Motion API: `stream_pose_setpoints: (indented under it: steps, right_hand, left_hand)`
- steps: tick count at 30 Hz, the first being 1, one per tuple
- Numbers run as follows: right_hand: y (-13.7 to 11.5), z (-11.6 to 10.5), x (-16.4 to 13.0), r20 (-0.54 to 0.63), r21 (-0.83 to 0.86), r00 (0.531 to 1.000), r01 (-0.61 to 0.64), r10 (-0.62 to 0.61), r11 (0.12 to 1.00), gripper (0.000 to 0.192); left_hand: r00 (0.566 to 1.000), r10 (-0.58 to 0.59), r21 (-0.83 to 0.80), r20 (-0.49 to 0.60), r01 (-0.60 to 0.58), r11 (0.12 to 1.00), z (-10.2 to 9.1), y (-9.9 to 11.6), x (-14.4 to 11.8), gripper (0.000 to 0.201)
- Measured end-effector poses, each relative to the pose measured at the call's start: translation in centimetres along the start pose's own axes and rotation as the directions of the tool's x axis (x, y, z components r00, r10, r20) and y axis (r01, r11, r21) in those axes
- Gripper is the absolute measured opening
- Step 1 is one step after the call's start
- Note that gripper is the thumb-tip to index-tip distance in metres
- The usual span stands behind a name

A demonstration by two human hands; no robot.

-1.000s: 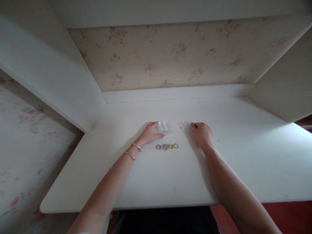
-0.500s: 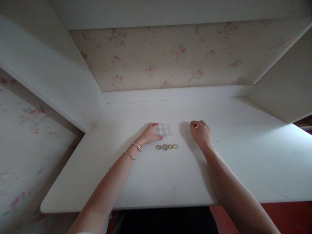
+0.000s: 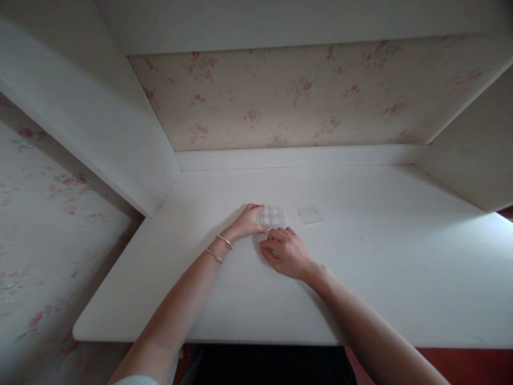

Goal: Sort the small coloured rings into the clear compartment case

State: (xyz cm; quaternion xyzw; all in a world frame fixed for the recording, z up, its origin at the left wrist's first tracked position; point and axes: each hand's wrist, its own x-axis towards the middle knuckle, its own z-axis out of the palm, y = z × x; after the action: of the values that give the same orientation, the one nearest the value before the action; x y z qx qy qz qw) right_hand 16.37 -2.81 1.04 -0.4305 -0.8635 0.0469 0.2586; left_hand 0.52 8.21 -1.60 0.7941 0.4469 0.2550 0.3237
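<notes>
My left hand (image 3: 250, 220) grips the left side of a small clear plastic box (image 3: 272, 215) divided into square compartments, thumb and fingers along its edges. Just in front of the box, my right hand (image 3: 285, 251) is low over the table with its fingers curled and the thumb and index tips close together. Whatever is between those fingertips is hidden. The row of small coloured rings is covered by this hand. A flat clear square lid (image 3: 310, 214) lies on the table to the right of the box.
The white table (image 3: 224, 299) has a raised back strip (image 3: 296, 156) and white side panels. Flowered wallpaper (image 3: 276, 101) covers the wall behind. Two silver bangles (image 3: 219, 248) circle my left wrist.
My right hand has let go of the clear lid and moved left and nearer to me, over the rings. The left hand has stayed on the box.
</notes>
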Motion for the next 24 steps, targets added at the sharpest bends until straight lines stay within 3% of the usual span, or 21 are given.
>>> stream_pose_setpoints:
  steps: [9,19,24]
  right_hand:
    - [0.0,0.1,0.0,0.068,-0.128,0.998,0.009,-0.001,0.992,0.021]
    - [0.2,0.0,-0.2,0.054,-0.071,0.999,0.009,-0.005,0.997,0.022]
    - [0.4,-0.2,-0.3,0.027,-0.052,1.0,-0.001,0.003,0.999,0.022]
  left_hand:
    - [0.999,-0.035,-0.027,-0.012,0.034,0.999,0.0,0.3,-0.3,0.076]
    - [1.0,0.004,0.045,0.018,-0.005,0.999,-0.1,0.2,-0.7,0.071]
    - [0.998,-0.035,0.014,0.053,0.034,0.999,-0.2,0.4,-1.3,0.076]
